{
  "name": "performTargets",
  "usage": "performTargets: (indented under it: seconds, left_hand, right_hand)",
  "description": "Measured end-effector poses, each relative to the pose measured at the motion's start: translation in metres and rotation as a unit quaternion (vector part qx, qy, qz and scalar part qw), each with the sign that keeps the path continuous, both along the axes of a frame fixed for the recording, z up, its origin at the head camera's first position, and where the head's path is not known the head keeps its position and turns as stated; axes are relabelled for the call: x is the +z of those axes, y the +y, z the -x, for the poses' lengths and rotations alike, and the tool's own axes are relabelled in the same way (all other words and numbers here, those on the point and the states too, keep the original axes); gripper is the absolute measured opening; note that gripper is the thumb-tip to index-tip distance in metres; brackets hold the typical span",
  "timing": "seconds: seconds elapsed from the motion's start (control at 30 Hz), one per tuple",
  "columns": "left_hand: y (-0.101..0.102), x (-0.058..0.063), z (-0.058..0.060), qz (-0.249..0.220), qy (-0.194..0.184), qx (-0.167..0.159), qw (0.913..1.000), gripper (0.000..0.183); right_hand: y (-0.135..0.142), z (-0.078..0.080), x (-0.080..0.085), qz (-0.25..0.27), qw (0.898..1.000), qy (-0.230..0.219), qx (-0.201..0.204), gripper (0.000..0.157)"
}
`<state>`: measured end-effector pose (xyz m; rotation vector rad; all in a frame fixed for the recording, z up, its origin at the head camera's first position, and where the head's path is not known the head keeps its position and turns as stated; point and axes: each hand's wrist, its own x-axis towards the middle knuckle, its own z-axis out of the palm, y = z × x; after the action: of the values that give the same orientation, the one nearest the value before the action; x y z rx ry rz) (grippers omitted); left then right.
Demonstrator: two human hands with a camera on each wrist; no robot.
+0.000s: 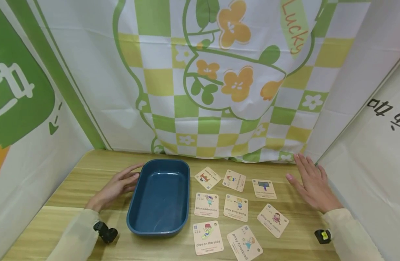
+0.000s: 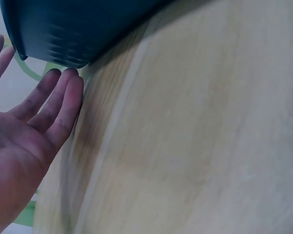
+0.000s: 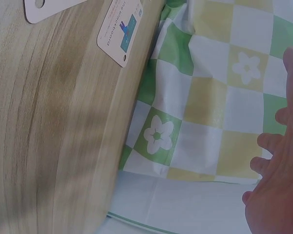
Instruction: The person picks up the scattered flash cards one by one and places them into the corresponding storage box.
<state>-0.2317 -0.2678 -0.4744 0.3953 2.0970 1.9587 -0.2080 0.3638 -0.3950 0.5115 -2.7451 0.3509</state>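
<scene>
A dark blue plastic tray [image 1: 132,217] stands on the wooden table, its inside bare. Beside its left wall is my left hand [image 1: 119,185], fingers loosely bent with the tips right at the rim. In the left wrist view the left hand [image 2: 34,122] shows its palm, fingers spread close by the tray's side [image 2: 78,34]. My right hand [image 1: 312,183] is spread at the table's right side, holding nothing. Nearest to it are the blackboard card [image 1: 264,189] and the "play the violin" card [image 1: 273,220]. The right wrist view shows that hand [image 3: 278,165] at the right edge.
Several picture cards lie face up right of the tray, among them "play badminton" [image 1: 206,205], "play ping-pong" [image 1: 235,207], "play on the slide" [image 1: 207,238] and "play football" [image 1: 244,243]. A checked cloth [image 1: 209,127] hangs behind the table [image 1: 102,170]; printed sheets flank both sides.
</scene>
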Motion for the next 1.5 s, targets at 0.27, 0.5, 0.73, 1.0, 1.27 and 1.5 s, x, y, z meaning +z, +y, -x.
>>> performTargets:
  seconds: [0.27,0.5,0.73,1.0,1.27,1.5]
  left_hand:
    - [0.0015,-0.0039,0.0006,-0.004,0.001,-0.008,1.0000,0.057]
    - [0.0029,-0.0058,0.0000,-0.013,0.002,-0.008,0.9999,0.057]
    - [0.0026,-0.0084,-0.0001,-0.013,0.011,-0.011,0.9998,0.056]
    - [0.0023,-0.0101,-0.0009,-0.010,0.017,-0.011,0.9997,0.055]
    - [0.0025,-0.0102,-0.0015,-0.011,0.017,-0.009,0.9998,0.056]
    - [0.0023,-0.0102,-0.0018,0.000,0.020,-0.009,0.9998,0.057]
  right_hand:
    - [-0.0002,0.0001,-0.0012,0.000,1.000,0.007,0.006,0.073]
    - [-0.0007,-0.0007,-0.0009,0.001,1.000,-0.001,0.005,0.072]
    - [-0.0016,-0.0012,-0.0020,0.000,1.000,-0.001,0.007,0.072]
    - [-0.0030,-0.0011,-0.0060,0.002,1.000,0.001,0.012,0.072]
    - [-0.0065,-0.0036,-0.0046,-0.001,1.000,0.000,0.013,0.072]
    - [-0.0068,-0.0046,-0.0055,0.003,1.000,-0.009,0.011,0.073]
